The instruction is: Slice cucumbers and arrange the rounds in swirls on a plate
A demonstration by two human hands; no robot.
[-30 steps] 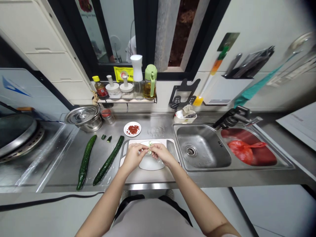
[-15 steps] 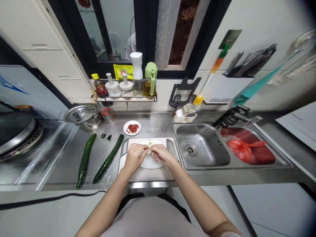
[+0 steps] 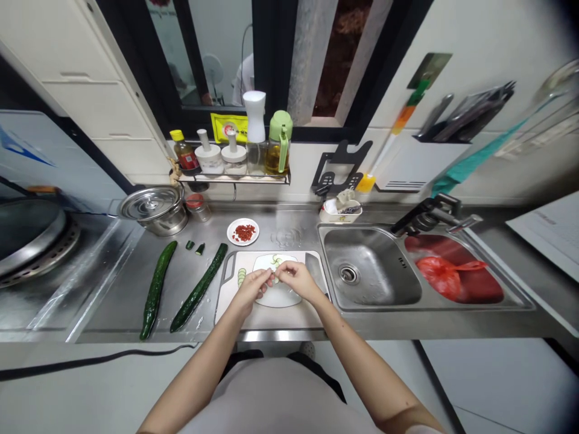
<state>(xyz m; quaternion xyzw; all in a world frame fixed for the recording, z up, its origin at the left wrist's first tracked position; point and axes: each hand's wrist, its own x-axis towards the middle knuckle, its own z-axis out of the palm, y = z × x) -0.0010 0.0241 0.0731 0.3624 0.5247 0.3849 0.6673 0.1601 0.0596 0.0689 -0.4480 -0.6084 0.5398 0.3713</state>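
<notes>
both hands meet at the centre of the frame, just above a white plate [image 3: 277,296]. the left hand [image 3: 250,287] and the right hand [image 3: 296,279] each pinch, thumb against fingertips, the same cucumber slice [image 3: 272,277], with the other fingers curled in. the slice is thin, pale green and small, mostly hidden by the fingertips, so its exact shape cannot be told. a few more slices [image 3: 276,260] lie on the far part of the plate, and a short row of slices [image 3: 241,276] lies on the cutting board [image 3: 271,318] just left of the left hand.

the plate sits on the cutting board, which lies near the front edge of the steel desk [image 3: 113,304]. the sink basin [image 3: 375,283] begins just right of the board, leaving little room on that side. left of the board lie two whole cucumbers [image 3: 199,289], slanted and apart from each other, with two cut ends [image 3: 195,247] between their far tips. behind the board stands a small dish of red chilli pieces [image 3: 243,231], with bare desk around it. a lidded steel pot [image 3: 154,208] stands at the upper left, well apart from the hands.
</notes>
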